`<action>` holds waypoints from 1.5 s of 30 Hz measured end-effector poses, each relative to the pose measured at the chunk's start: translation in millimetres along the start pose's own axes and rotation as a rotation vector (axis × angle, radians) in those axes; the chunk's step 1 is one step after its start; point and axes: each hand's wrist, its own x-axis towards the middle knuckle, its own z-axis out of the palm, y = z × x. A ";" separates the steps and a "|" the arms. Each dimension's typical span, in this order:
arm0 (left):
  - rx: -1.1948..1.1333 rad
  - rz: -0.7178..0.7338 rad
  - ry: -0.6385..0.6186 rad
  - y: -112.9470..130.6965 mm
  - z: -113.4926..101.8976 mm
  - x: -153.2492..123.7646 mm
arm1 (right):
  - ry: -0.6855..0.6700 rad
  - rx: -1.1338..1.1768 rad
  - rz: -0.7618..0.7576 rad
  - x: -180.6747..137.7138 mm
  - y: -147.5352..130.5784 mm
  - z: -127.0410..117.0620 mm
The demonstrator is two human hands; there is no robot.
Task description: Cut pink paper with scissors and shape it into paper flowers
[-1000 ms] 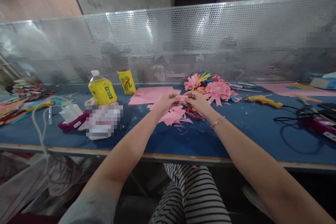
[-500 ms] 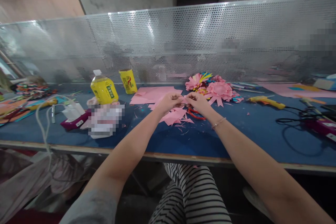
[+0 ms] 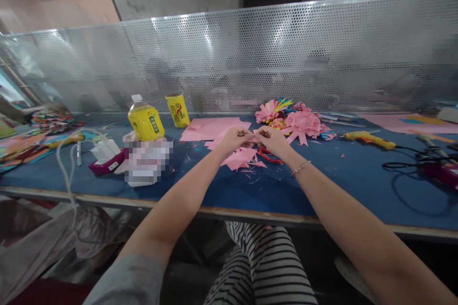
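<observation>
My left hand (image 3: 236,138) and my right hand (image 3: 270,139) meet over the middle of the blue table, fingertips pinched together. Between them is a small piece of pink paper (image 3: 254,137), mostly hidden by the fingers. Cut pink paper scraps (image 3: 240,158) lie below my hands, and larger pink sheets (image 3: 209,128) are behind my left wrist. Under my right hand show red loops (image 3: 269,156), which look like scissor handles, partly covered. Just beyond the right hand sits a pile of pink paper flowers (image 3: 303,123) with yellow and blue strips.
A yellow-labelled bottle (image 3: 146,123) and a yellow can-like container (image 3: 178,112) stand at the left. Near them are a purple power strip (image 3: 107,164) and white cables. To the right lies a yellow glue gun (image 3: 370,139) with a black cord. A perforated metal screen (image 3: 250,57) closes the back.
The view has shifted slightly, so everything sits a little further right. Both hands keep their pinch on the pink paper, fingertips slightly closer together.
</observation>
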 end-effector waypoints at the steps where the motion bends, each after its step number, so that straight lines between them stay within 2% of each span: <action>1: -0.009 0.006 0.003 -1.0 -0.3 0.4 | 0.001 -0.012 -0.002 -0.1 -1.0 -0.4; 8: -0.061 0.038 0.017 -7.3 -4.4 5.3 | 0.024 -0.041 0.032 2.3 -2.0 -6.6; 14: -0.058 0.101 0.093 -8.5 -10.5 11.0 | 0.177 -0.070 0.042 9.0 10.1 -21.2; 16: -0.042 0.103 0.090 -7.5 -9.9 10.3 | 0.163 -0.013 -0.002 9.4 11.0 -20.2; 20: -0.023 0.089 0.064 -5.7 -5.7 7.0 | 0.028 0.066 -0.011 6.4 4.8 -8.6; 33: -0.124 0.005 0.032 -0.3 -3.2 2.8 | 0.038 0.290 0.167 5.8 0.7 0.5; 45: -0.197 -0.035 0.028 2.6 -3.0 0.1 | 0.037 0.381 0.177 4.4 -0.2 0.6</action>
